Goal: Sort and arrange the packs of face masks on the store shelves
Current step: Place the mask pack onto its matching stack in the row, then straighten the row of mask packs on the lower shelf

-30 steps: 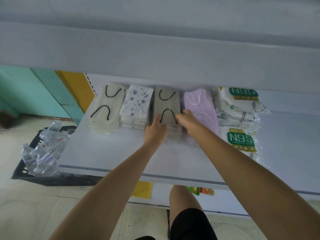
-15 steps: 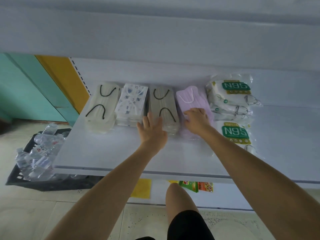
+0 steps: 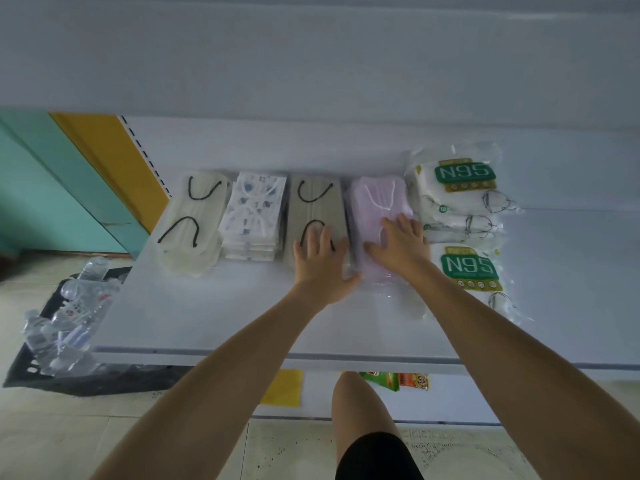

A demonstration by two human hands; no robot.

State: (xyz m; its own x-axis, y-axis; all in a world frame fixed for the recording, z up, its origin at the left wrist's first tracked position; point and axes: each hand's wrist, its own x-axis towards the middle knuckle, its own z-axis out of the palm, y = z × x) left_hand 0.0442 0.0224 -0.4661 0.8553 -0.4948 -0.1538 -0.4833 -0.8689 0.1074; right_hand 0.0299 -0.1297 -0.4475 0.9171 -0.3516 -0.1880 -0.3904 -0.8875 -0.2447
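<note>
Your work surface is the white shelf (image 3: 207, 317), a smooth, flat panel with a straight front lip. A second white shelf edge overhangs it from above.

On the floor to the left, below the shelf, stands a black plastic crate (image 3: 86, 379) with slotted walls. It is filled with clear, ribbed plastic bottles (image 3: 69, 317) lying at random angles.

At the right end of the row lie the N95 packs (image 3: 457, 188): puffy white masks in glossy, crinkled clear bags with green labels. They form a rear stack and one front pack, touching each other.

Four flat, rectangular packs lie side by side along the back of the shelf, left of the N95 packs. From the left:
- the cream pack (image 3: 190, 223), pleated, with black ear loops, its edges rounded and slightly splayed;
- the printed pack (image 3: 254, 213), white with small blue motifs, in a squared stack;
- the beige pack (image 3: 315, 209), pleated, with black loops;
- the lilac pack (image 3: 377, 202), pleated, in a clear film that extends loose toward the shelf front.

Your left hand (image 3: 320, 261) rests flat on the near end of the beige pack. Its grip is open, fingers straight and spread, thumb reaching toward the lilac pack.

Your right hand (image 3: 401, 244) rests flat on the lilac pack, just beside the N95 packs. Its grip is likewise open, fingers spread.
</note>
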